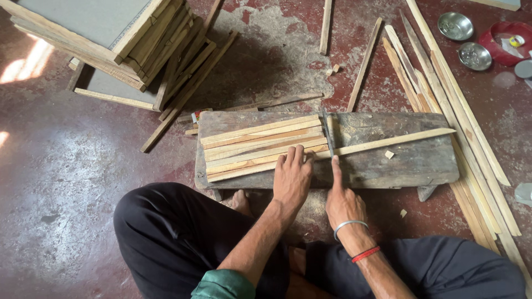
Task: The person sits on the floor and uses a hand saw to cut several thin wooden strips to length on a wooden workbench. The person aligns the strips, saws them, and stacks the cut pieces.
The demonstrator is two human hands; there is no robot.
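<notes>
My left hand pressed flat on cut strips stacked at the wooden block's left end, while my right hand gripped a blade across one long uncut strip.

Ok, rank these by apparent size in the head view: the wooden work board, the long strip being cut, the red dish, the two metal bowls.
1. Wooden work board
2. Long strip
3. Red dish
4. Metal bowls: alike, unranked; they and the dish lie farther away.

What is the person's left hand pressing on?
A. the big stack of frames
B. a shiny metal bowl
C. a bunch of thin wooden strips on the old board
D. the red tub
C: the left hand lies flat on the wooden strips laid side by side on the worn board, far from the metal bowls.
</notes>
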